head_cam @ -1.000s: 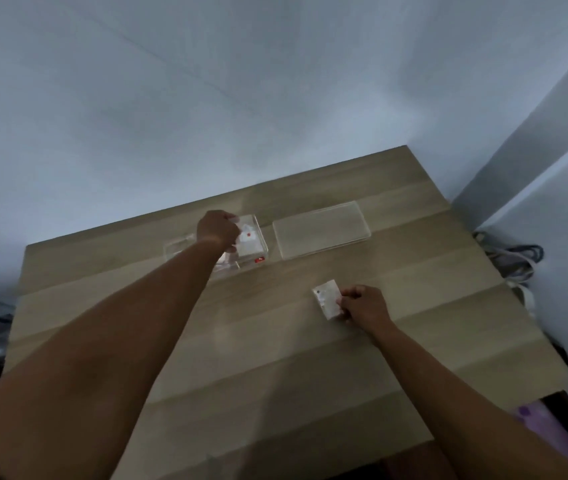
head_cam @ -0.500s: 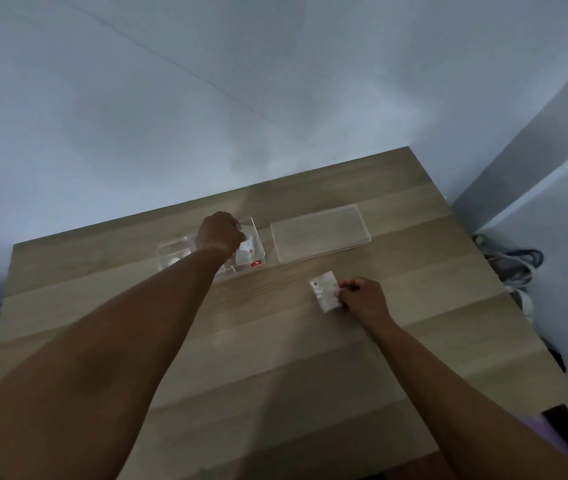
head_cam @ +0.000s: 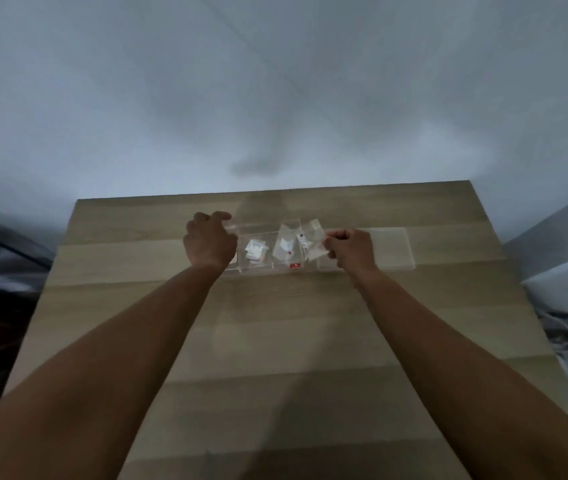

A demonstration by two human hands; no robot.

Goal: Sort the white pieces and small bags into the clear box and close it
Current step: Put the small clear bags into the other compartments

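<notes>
As we look down from near to far, both our bare forearms reach out over the wooden tabletop (head_cam: 275, 341), whose near part carries nothing but their shadow. Farther out, our left hand (head_cam: 210, 242) rests at the left end of the clear box (head_cam: 265, 268), fingers curled over its far left corner; how firm that grip is we cannot tell, since the hand hides the corner. Our right hand (head_cam: 350, 249) sits at the box's right end with its grip pinched narrow on a small bag (head_cam: 313, 244), a clear one with a dark dot and some red on it, held tilted over the right edge of the box. Inside the box, the white pieces (head_cam: 256, 252) lie in a loose heap in the middle compartment, and another bag (head_cam: 286, 245) with a red dot stands tilted in the right compartment, just beside the held one. A small red label shows on the near wall of the box. Beyond our right hand, the clear lid (head_cam: 393, 249) lies flat on the tabletop, just to the right of the box. Past the far edge rises a pale wall (head_cam: 275, 98), and some cables (head_cam: 566, 327) lie on the floor to the right.
</notes>
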